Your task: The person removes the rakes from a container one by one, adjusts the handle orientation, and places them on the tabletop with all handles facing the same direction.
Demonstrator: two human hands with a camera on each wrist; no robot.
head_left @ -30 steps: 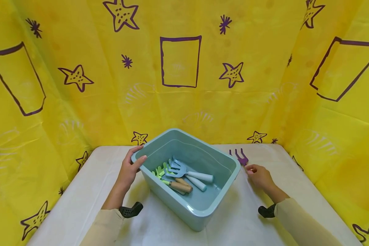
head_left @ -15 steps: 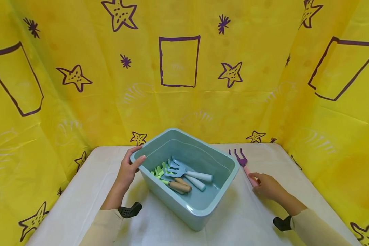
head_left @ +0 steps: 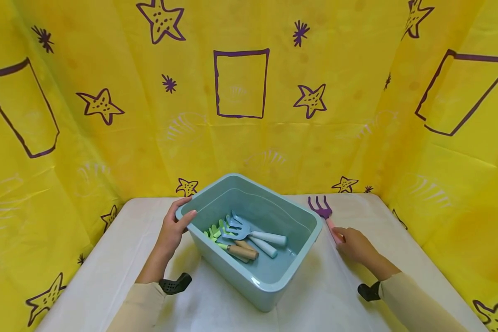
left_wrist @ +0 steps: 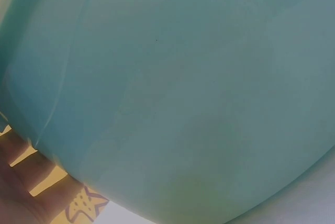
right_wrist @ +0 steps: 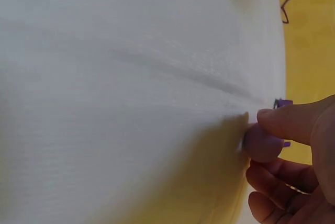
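Note:
A hand rake with a purple three-tined head (head_left: 324, 212) and a pink handle lies on the right, its tines pointing away from me. My right hand (head_left: 355, 245) pinches the handle between thumb and fingers; in the right wrist view the round handle end (right_wrist: 263, 145) shows between them. To its left stands a blue-green plastic bin (head_left: 232, 272), turned at an angle. My left hand (head_left: 174, 230) grips the bin's left corner, thumb over the rim. Inside lie light blue hand rakes (head_left: 241, 229) and green ones with wooden handles (head_left: 244, 251), partly overlapping.
A white-covered table (head_left: 315, 295) bears the bin and reaches back to a yellow cloth wall (head_left: 240, 147) with purple drawings. Similar yellow cloth hangs at the left and right sides. Each wrist wears a black strap device (head_left: 176, 283).
My right hand has slid back along the rake to its pink handle, then moved slightly forward with it. The tines now show fully beyond the bin's rim. My left hand and the bin stay put.

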